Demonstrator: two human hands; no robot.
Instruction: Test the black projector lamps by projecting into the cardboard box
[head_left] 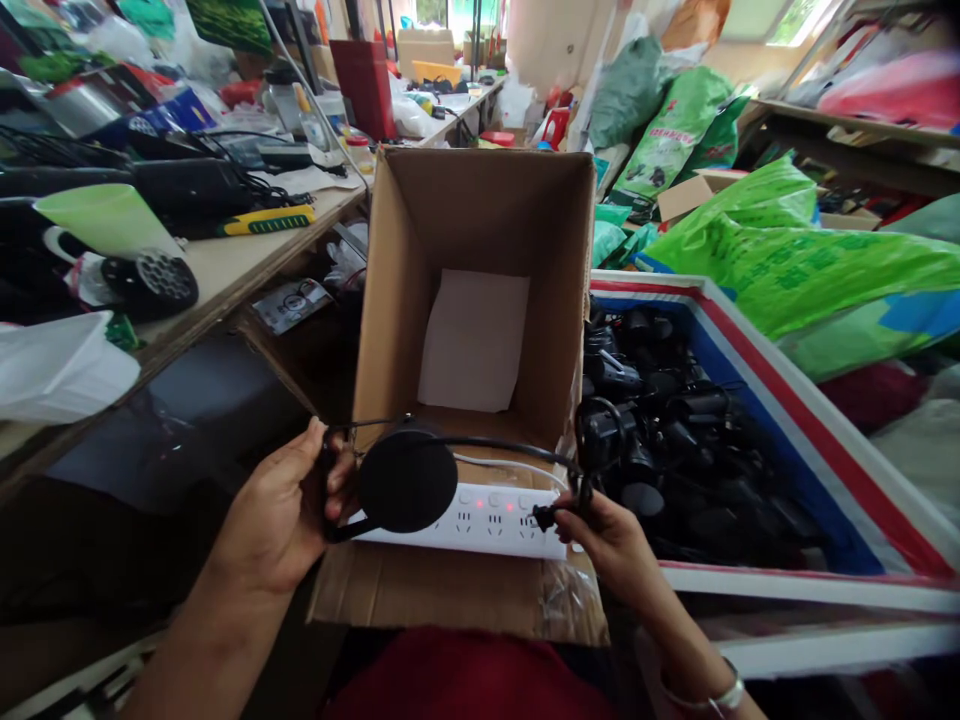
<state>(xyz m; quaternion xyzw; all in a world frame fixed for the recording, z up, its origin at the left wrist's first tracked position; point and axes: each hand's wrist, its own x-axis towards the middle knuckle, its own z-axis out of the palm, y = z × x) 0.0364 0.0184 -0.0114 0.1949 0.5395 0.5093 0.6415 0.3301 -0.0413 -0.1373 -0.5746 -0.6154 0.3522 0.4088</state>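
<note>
the left hand (pixel 274 510) holds one black disc (pixel 409 480); the right hand (pixel 619 545), apart from it, pinches one plug (pixel 546 516) at one strip (pixel 469 538). beyond both — one carton (pixel 386 290) with one pale sheet (pixel 476 335); rightward — one crate (pixel 757 375) of black devices (pixel 690 460), too heaped to count.

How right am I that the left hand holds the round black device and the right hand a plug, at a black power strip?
Only the colour is wrong: the head view shows a white power strip. The left hand does hold the round black device, the right hand a plug.
</note>
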